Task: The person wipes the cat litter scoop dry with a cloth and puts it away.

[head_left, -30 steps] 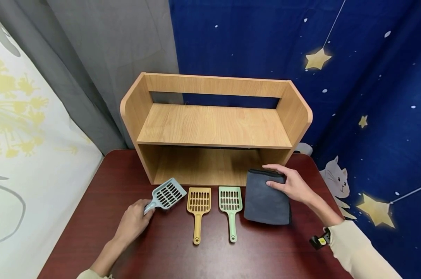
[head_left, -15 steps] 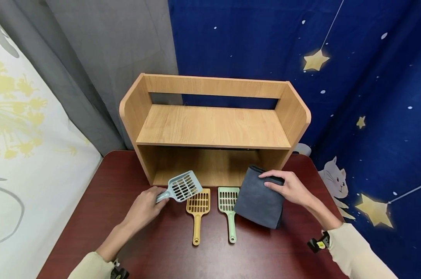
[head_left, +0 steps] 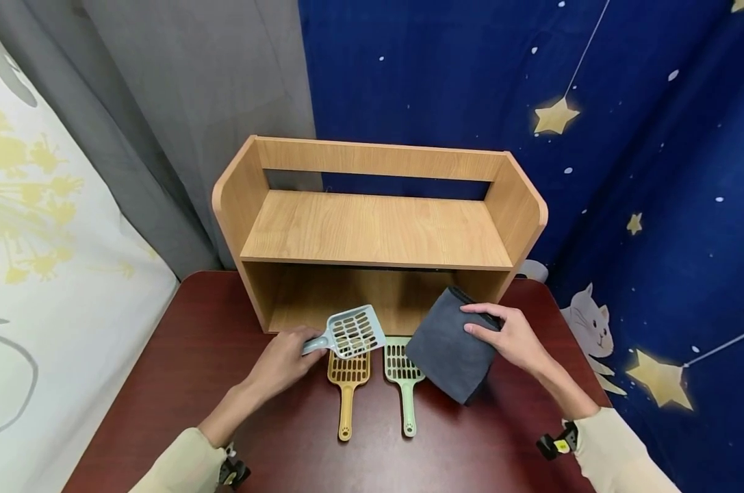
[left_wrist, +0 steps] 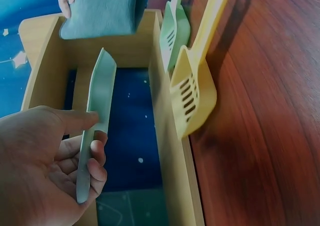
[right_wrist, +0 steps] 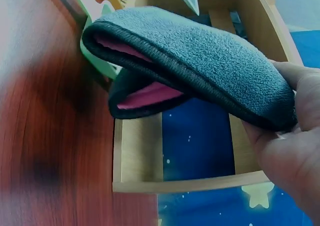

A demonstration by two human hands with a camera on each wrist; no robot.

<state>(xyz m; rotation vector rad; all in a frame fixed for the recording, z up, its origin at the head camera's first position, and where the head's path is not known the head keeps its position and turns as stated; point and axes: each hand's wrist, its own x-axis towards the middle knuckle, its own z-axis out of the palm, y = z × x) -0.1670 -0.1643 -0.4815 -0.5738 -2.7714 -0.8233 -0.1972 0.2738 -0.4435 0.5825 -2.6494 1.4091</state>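
Observation:
My left hand (head_left: 287,365) grips a light blue slotted litter scoop (head_left: 354,333) by its handle; in the left wrist view the thumb lies over the scoop (left_wrist: 102,88) and the fingers curl beneath. Its head is raised over the top of a yellow litter scoop (head_left: 345,400) lying on the table. Beside that one lies a green litter scoop (head_left: 406,400). My right hand (head_left: 512,337) pinches a folded dark grey cloth (head_left: 453,346) at its upper right edge. The cloth hangs tilted and overlaps the green scoop's right edge. Pink inner layers of the cloth (right_wrist: 150,93) show in the right wrist view.
Behind the scoops stands a two-level wooden shelf (head_left: 378,229) on the dark red table (head_left: 193,335). A grey curtain (head_left: 205,89) and a blue star-patterned curtain (head_left: 421,75) hang behind it. A white patterned cloth (head_left: 57,274) borders the table's left side.
My left hand has lifted the light blue scoop and carried it right, over the yellow one. My right hand has raised and tilted the cloth, shifting it slightly left.

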